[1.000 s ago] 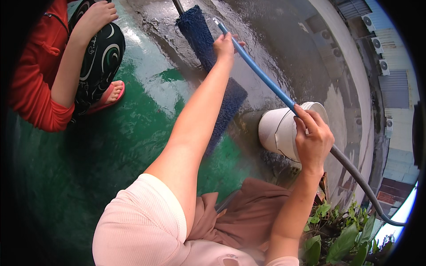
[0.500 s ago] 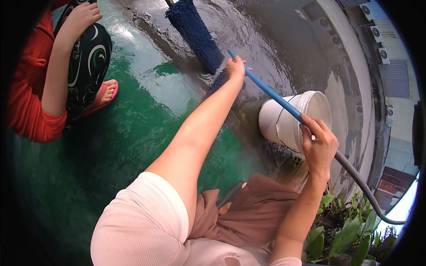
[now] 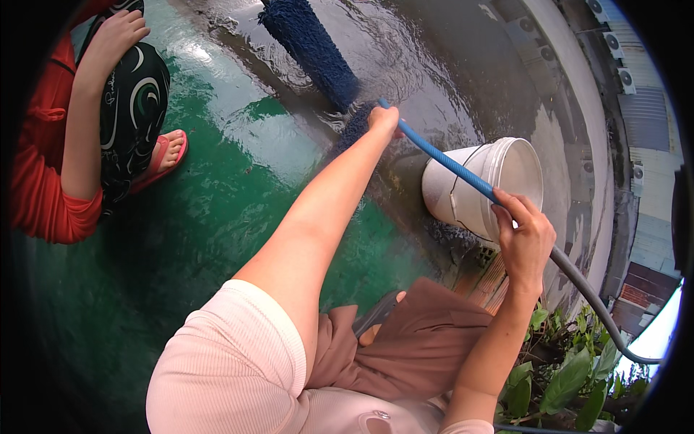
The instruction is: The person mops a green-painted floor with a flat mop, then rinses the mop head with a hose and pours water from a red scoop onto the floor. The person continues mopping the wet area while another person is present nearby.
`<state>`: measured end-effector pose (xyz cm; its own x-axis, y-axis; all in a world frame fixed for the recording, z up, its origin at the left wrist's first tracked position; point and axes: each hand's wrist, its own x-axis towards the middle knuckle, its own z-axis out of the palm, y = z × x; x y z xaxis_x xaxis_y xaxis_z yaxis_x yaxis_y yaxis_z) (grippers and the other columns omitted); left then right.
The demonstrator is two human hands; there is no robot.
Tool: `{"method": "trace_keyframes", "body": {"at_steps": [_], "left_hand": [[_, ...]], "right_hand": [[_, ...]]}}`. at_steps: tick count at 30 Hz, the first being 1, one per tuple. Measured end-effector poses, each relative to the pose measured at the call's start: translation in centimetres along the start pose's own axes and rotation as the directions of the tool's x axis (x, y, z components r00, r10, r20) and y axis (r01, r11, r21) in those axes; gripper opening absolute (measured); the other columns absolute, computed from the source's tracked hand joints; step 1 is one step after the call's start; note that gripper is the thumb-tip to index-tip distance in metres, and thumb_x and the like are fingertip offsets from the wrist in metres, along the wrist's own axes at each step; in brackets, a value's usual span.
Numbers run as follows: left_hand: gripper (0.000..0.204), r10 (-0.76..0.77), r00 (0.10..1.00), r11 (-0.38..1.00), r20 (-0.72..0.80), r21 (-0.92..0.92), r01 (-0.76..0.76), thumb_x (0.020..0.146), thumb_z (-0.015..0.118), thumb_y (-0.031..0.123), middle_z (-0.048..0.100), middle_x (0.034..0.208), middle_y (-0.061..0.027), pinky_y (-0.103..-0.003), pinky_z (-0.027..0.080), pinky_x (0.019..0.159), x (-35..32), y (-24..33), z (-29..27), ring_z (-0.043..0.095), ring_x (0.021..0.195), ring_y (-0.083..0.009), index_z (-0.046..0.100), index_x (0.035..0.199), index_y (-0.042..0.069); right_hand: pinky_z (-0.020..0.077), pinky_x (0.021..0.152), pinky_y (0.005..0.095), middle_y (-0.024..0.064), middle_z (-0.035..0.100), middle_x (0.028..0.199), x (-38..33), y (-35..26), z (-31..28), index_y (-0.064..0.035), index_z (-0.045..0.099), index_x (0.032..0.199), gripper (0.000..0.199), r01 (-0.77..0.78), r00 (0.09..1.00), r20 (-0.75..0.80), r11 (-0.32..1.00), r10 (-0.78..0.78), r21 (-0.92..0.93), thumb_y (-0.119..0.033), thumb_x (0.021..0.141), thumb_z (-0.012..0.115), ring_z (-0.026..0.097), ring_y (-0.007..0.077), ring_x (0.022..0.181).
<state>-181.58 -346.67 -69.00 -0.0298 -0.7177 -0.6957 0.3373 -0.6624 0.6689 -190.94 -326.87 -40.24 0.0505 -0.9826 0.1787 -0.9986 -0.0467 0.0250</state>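
Both my hands are on a hose [image 3: 454,166], blue toward its outlet and grey farther back. Near the blue end my left hand [image 3: 383,121] is closed around it, arm stretched forward. My right hand [image 3: 526,230] grips it farther back, thumb and fingers pinched on the blue part. Just beyond my left hand lies a dark blue shaggy mat [image 3: 312,54] on the wet ground, its near part partly hidden by my arm. Under the hose a white bucket [image 3: 473,189] with a wire handle stands tilted in the view. Any water leaving the hose is too blurred to tell.
At the left a person in a red top [image 3: 54,166] crouches, wearing pink flip-flops [image 3: 160,160]. Wet green floor [image 3: 238,181] meets wet grey concrete [image 3: 463,65]. Leafy plants [image 3: 567,383] grow at the lower right, where the grey hose runs past.
The hose tip and my left hand have dipped slightly toward me. The mat and the crouching person sit a little farther left in the view. Both hands keep their hold.
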Motion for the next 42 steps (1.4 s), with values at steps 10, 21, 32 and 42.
{"method": "trace_keyframes", "body": {"at_steps": [10,21,32,42], "left_hand": [[0.028,-0.181,0.976,0.971,0.121,0.177,0.158,0.084,0.045,0.024,0.060,0.080,-0.0156,-0.041,0.052,0.060,-0.4,-0.3,-1.9,0.063,0.070,-0.0285,0.045,0.094,-0.002],[0.033,-0.334,0.910,0.940,0.246,0.157,0.302,0.082,0.041,0.017,0.055,0.096,-0.0259,-0.043,0.055,0.059,-0.3,-0.6,-5.0,0.062,0.080,-0.0362,0.039,0.108,-0.004],[0.021,-0.108,0.700,0.989,0.706,0.008,0.145,0.088,0.042,0.006,0.060,0.101,-0.0115,-0.039,0.052,0.081,-3.7,0.7,-9.0,0.060,0.094,-0.0227,0.051,0.106,-0.001],[0.043,-0.235,0.858,0.514,0.457,0.808,-0.289,0.093,0.033,0.035,0.060,0.111,-0.0078,-0.045,0.047,0.084,-5.2,15.2,-15.2,0.056,0.104,-0.0253,0.052,0.117,0.005]], "right_hand": [[0.0440,0.063,0.0332,0.0029,0.063,0.080,-0.1,0.9,-0.2,-0.0152,0.067,0.088,0.020,-0.029,0.999,0.023,0.999,0.028,0.014,-0.010,0.069,0.067,0.058,0.0242,0.067],[0.0466,0.073,0.0410,0.0133,0.062,0.089,0.6,0.0,4.2,-0.0108,0.059,0.106,0.031,-0.065,0.842,0.525,0.989,0.124,-0.130,-0.014,0.076,0.061,0.060,0.0315,0.084],[0.0449,0.079,0.0338,0.0196,0.063,0.093,13.9,-6.6,25.2,0.0042,0.059,0.105,0.044,-0.465,0.681,0.732,0.758,-0.024,0.458,-0.035,0.087,0.050,0.060,0.0240,0.089],[0.0413,0.053,0.0293,0.0040,0.058,0.068,18.4,-9.8,27.6,-0.0017,0.065,0.091,0.035,-0.428,0.845,0.534,0.571,-0.021,0.701,-0.035,0.085,0.055,0.051,0.0115,0.057]]}}
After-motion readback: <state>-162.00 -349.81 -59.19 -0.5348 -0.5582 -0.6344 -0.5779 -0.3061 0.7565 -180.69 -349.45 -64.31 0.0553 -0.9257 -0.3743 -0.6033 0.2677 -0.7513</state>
